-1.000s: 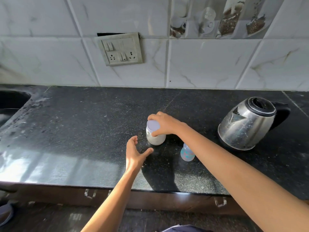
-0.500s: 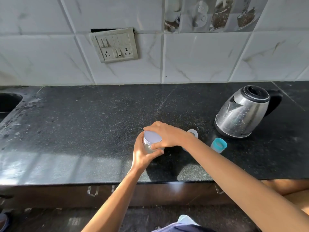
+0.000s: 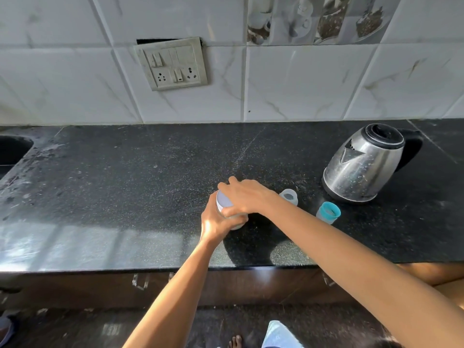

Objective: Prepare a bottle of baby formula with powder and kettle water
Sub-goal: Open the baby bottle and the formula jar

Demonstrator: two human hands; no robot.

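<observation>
1. Gripping the jar's (image 3: 232, 219) pale lid (image 3: 224, 200) from above, the right hand's (image 3: 247, 198) fingers (image 3: 229, 211) curl round its rim.
2. Left hand (image 3: 214, 223) wraps the jar's body from the near side, fingers closed on it.
3. Jar stands on the black counter (image 3: 125, 187).
4. Just right of the jar sits a clear bottle (image 3: 289, 196), partly hidden by the right wrist.
5. Further right of the jar stands a teal cap (image 3: 328, 212), then the steel kettle (image 3: 364, 163).
</observation>
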